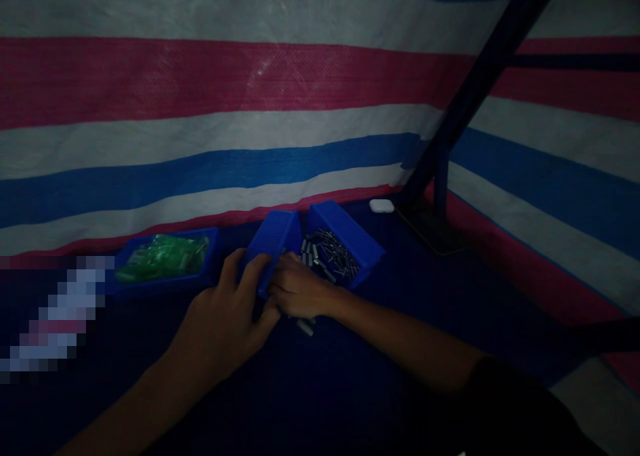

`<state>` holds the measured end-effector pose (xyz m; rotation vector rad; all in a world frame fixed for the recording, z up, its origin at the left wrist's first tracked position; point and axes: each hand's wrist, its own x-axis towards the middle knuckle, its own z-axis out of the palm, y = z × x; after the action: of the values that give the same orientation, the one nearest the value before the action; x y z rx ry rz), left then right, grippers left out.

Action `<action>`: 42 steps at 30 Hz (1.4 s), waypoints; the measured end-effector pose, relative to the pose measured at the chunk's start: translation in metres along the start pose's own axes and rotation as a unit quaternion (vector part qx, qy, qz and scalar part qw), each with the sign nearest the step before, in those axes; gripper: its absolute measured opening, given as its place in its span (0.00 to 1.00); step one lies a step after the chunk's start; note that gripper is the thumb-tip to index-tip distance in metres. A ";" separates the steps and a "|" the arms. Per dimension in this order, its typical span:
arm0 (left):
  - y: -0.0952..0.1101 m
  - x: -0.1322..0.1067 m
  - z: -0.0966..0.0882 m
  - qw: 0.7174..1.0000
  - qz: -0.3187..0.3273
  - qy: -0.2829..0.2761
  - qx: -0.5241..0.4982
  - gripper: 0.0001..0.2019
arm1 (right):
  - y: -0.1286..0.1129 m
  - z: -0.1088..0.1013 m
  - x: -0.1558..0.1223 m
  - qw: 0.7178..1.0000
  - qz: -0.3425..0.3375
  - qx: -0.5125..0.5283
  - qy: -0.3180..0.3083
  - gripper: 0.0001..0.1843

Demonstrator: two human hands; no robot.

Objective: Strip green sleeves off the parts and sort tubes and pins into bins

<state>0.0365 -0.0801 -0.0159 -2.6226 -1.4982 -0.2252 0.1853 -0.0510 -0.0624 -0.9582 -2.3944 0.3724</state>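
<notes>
A blue plastic bin (345,226) holds several small grey metal parts (330,253) and sits tilted on a dark blue surface. My left hand (225,319) rests at the bin's near left corner, fingers curled over its blue wall. My right hand (300,289) lies at the bin's open front with its fingers closed among the metal parts; what it holds is hidden. A few loose metal parts (305,326) lie just below my right hand. A second blue bin (165,284) to the left holds green plastic pieces (163,255).
A striped red, white and blue tarp (250,109) forms the wall behind and to the right. A dark metal post (465,109) slants up from a base at the right. A small white object (381,206) lies near that base. The scene is dim.
</notes>
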 end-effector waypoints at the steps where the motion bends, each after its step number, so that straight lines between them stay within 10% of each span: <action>1: 0.000 0.000 0.000 1.000 0.000 -0.001 0.000 0.23 | 0.000 0.001 -0.001 1.000 0.000 -0.003 0.002 0.11; 9: -0.003 0.000 0.001 1.000 0.016 0.011 -0.020 0.24 | 0.002 0.002 0.000 0.995 0.026 0.090 0.027 0.07; 16: -0.005 0.001 -0.002 0.999 0.024 -0.002 -0.033 0.23 | 0.000 -0.007 0.001 0.999 -0.021 0.013 -0.036 0.12; 42: -0.001 -0.008 -0.035 0.996 -0.024 -0.044 0.071 0.24 | -0.009 -0.011 -0.005 0.968 0.145 -0.199 0.054 0.17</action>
<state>0.0295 -0.0926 0.0170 -2.5175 -1.5440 -0.0062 0.1895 -0.0597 -0.0515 -1.4756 -2.2738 -0.0670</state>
